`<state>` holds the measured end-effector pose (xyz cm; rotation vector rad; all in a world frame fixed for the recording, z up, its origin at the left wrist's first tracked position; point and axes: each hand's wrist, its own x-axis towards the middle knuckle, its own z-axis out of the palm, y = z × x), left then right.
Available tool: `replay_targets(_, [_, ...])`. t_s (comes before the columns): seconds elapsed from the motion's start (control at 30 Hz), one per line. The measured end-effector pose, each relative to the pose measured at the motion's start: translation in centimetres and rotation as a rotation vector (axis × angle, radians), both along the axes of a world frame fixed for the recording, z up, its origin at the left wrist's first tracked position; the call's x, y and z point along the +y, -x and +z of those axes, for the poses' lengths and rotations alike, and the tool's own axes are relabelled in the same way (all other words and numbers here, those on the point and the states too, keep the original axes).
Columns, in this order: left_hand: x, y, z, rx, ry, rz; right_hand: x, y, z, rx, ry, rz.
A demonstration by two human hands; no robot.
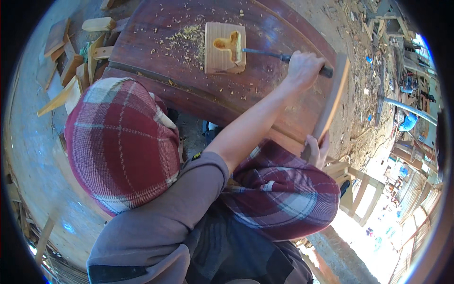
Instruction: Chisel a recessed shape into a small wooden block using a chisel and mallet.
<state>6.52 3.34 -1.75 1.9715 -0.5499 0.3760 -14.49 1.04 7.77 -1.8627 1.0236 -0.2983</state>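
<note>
Carved block (211,59) on reddish bench (269,90); shavings (187,37) beside; wood offcuts (56,37) left.

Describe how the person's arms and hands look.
The grey fabric left sleeve ends near the elbow, with a black panel and a small black-and-yellow tag. The left hand and right hand are ungloved; any right sleeve is hidden.

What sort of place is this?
Probably a woodworking workshop: a chisel-like tool points into a hollowed wooden block, pale shavings lie scattered beside it, and wood offcuts are heaped at the left.
</note>
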Motion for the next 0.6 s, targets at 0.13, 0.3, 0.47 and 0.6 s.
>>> replay_targets(0.13, [-0.4,0.1,1.3,0.011,0.007,-0.034,-2.0,0.8,-1.1,-0.240,-0.059,-0.009])
replay_targets(0.3, [0.1,-0.7,-0.4,0.009,-0.044,-0.002,-0.5,-0.6,-1.8,0.029,-0.173,0.104])
replay_targets(0.47, [-0.1,0.2,-0.3,-0.006,-0.083,-0.017,-1.2,0.2,-1.8,-0.435,-0.129,-0.125])
replay_targets(0.6, [0.1,-0.4,-0.1,0.009,-0.066,0.030,-2.0,0.1,-2.8,-0.143,-0.085,-0.071])
